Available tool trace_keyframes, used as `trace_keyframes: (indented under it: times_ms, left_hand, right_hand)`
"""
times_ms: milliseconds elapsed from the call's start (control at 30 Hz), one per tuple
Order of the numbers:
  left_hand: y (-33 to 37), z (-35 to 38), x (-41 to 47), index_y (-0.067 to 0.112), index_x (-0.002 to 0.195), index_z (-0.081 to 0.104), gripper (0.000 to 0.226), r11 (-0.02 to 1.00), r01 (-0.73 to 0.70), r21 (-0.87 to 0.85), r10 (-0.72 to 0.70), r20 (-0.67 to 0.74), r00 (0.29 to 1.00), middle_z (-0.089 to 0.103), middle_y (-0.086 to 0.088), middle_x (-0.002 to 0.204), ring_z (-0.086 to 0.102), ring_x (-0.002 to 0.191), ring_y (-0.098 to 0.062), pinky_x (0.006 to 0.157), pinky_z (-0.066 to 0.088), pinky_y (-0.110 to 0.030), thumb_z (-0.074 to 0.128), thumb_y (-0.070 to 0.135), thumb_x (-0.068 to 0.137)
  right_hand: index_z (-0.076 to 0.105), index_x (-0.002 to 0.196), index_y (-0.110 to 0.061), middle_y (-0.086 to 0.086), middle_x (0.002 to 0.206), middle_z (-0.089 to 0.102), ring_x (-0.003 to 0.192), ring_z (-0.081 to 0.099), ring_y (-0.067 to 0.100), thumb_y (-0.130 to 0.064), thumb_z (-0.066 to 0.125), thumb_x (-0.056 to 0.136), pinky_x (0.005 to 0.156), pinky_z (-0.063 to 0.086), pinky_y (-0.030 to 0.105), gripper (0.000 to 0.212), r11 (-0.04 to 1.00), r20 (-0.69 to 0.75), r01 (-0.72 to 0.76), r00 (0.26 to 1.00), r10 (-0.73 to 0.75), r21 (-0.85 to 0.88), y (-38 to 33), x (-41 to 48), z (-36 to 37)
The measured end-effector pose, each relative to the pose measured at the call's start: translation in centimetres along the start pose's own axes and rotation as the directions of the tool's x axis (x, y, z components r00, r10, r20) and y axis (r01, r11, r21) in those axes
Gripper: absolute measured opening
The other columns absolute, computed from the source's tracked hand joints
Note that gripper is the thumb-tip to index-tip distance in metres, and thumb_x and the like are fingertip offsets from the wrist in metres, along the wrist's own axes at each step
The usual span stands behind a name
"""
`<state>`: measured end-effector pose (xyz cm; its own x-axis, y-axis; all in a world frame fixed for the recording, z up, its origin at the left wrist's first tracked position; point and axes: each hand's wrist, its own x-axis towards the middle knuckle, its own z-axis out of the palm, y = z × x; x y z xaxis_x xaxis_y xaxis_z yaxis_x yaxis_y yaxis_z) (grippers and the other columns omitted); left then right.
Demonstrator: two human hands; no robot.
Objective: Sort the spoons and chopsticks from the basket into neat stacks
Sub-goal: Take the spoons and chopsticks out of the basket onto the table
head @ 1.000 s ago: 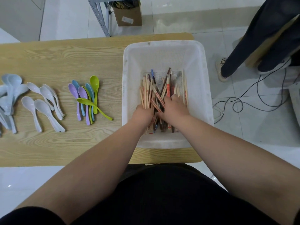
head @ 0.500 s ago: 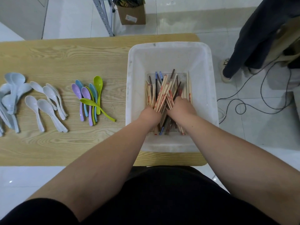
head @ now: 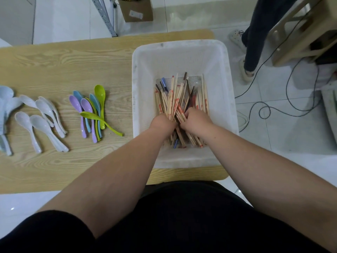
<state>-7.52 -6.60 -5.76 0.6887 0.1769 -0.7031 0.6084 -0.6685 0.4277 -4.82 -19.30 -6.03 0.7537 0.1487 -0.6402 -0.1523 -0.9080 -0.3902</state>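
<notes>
- Pale wooden tabletop (head: 73, 61) fills the left and middle of the frame, over a white tiled floor (head: 291, 139).
- One white plastic basket (head: 178, 43) sits on the right end of the tabletop, right of centre in the frame.
- A loose bundle of chopsticks (head: 175, 99) lies in the bottom of the basket. Most are bare wood with red print, a few are dark, and at least two have blue ends. There are too many to count.
- Two hands are down in the basket, close together at the near end of the bundle.
- The left hand (head: 163, 122) has its fingers curled into the chopsticks, gripping a clump.
- The right hand (head: 196, 119) is likewise closed around a clump of chopsticks, just beside the left.
- Left of the basket lie the coloured spoons (head: 89, 110): two purple, two blue and at least two green, one of the green ones lying across the others.
- Further left lie at least five white spoons (head: 39, 123).
- Pale blue spoons (head: 6, 103) are cut off by the left edge, so their number cannot be told.
- One cardboard box (head: 137, 10) stands at the top, and one black cable (head: 264, 112) loops on the floor at right.
</notes>
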Motion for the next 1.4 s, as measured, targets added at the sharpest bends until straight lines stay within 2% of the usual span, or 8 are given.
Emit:
trace_keyframes:
  times_ms: [433, 567, 767, 900, 1033, 1167, 1267, 1400]
  left_hand:
    - [-1.4, -0.5, -1.0, 0.012, 0.124, 0.056, 0.032, 0.798, 0.169, -0.579, -0.127, 0.112, 0.986, 0.067, -0.013, 0.098, 0.069, 0.074, -0.023, 0.055, 0.054, -0.026, 0.051, 0.003, 0.093]
    - [-1.8, -0.2, -1.1, 0.015, 0.112, 0.063, 0.029, 0.819, 0.187, -0.543, -0.139, 0.129, 0.982, 0.070, -0.012, 0.099, 0.070, 0.088, -0.029, 0.073, 0.061, -0.039, 0.059, 0.011, 0.084]
    - [-2.0, 0.3, -1.3, 0.016, 0.103, 0.064, 0.028, 0.841, 0.169, -0.514, -0.133, 0.107, 0.985, 0.072, -0.013, 0.097, 0.070, 0.090, -0.033, 0.082, 0.060, -0.052, 0.059, 0.015, 0.075]
    - [-1.8, -0.1, -2.2, 0.011, 0.114, 0.064, 0.028, 0.815, 0.131, -0.564, -0.096, 0.091, 0.991, 0.071, -0.012, 0.100, 0.069, 0.093, -0.030, 0.084, 0.060, -0.045, 0.059, 0.008, 0.087]
    - [-2.1, -0.1, -2.0, 0.009, 0.119, 0.061, 0.030, 0.768, 0.137, -0.626, -0.100, 0.093, 0.991, 0.071, -0.013, 0.103, 0.073, 0.084, -0.025, 0.059, 0.058, -0.029, 0.055, -0.001, 0.091]
    - [-1.9, 0.4, -2.1, 0.012, 0.121, 0.061, 0.033, 0.745, 0.072, -0.663, -0.054, 0.048, 0.997, 0.072, -0.008, 0.104, 0.073, 0.087, -0.022, 0.068, 0.061, -0.032, 0.061, 0.003, 0.090]
    - [-0.9, 0.7, -3.1, 0.020, 0.114, 0.063, 0.030, 0.814, -0.019, -0.580, 0.039, 0.022, 0.999, 0.073, -0.002, 0.097, 0.071, 0.091, -0.021, 0.080, 0.059, -0.037, 0.065, 0.013, 0.086]
    - [0.3, 0.9, -4.0, 0.020, 0.116, 0.056, 0.022, 0.890, -0.126, -0.437, 0.124, -0.033, 0.992, 0.070, -0.008, 0.096, 0.066, 0.078, -0.021, 0.063, 0.054, -0.032, 0.055, 0.027, 0.095]
  right_hand:
    - [0.061, 0.096, -0.016, 0.002, 0.088, 0.060, 0.080, 0.058, 0.021, -0.014, 0.057, 0.092, 0.056, 0.039, 0.028, 0.005, 0.975, -0.028, -0.032, 0.999, 0.039, 0.221, 1.4, -0.4, -0.2]
    - [0.061, 0.116, -0.013, 0.007, 0.102, 0.065, 0.087, 0.061, 0.026, -0.021, 0.062, 0.093, 0.072, 0.050, 0.034, 0.024, 0.997, -0.034, 0.076, 0.996, -0.077, -0.031, 0.7, -1.0, 0.5]
    - [0.043, 0.137, -0.009, 0.003, 0.085, 0.047, 0.081, 0.054, 0.025, -0.011, 0.061, 0.092, 0.065, 0.044, 0.034, 0.049, 0.984, -0.055, 0.058, 0.996, -0.068, -0.167, 0.0, -1.0, 1.8]
    - [0.057, 0.117, -0.016, 0.006, 0.096, 0.063, 0.079, 0.060, 0.022, -0.016, 0.063, 0.090, 0.059, 0.044, 0.028, 0.027, 0.998, 0.018, 0.022, 1.000, -0.023, 0.053, 0.3, -1.1, 1.3]
    - [0.063, 0.106, -0.018, 0.004, 0.096, 0.067, 0.083, 0.064, 0.019, -0.016, 0.064, 0.091, 0.071, 0.055, 0.033, 0.016, 0.946, 0.076, -0.048, 0.997, 0.025, 0.321, 1.5, -1.1, 0.6]
    - [0.063, 0.116, -0.010, 0.011, 0.107, 0.072, 0.098, 0.070, 0.026, -0.010, 0.066, 0.090, 0.092, 0.058, 0.049, 0.026, 0.696, 0.128, -0.144, 0.989, 0.075, 0.703, 1.6, -1.4, 0.5]
    - [0.061, 0.126, -0.009, 0.010, 0.115, 0.070, 0.108, 0.067, 0.026, -0.007, 0.061, 0.094, 0.098, 0.053, 0.046, 0.032, 0.564, 0.136, -0.136, 0.990, 0.043, 0.814, 0.7, -1.6, 0.4]
    - [0.061, 0.127, -0.014, 0.012, 0.114, 0.069, 0.103, 0.067, 0.030, -0.009, 0.049, 0.098, 0.088, 0.058, 0.052, 0.032, 0.522, 0.131, -0.139, 0.990, 0.053, 0.841, -0.6, -2.3, 0.0]
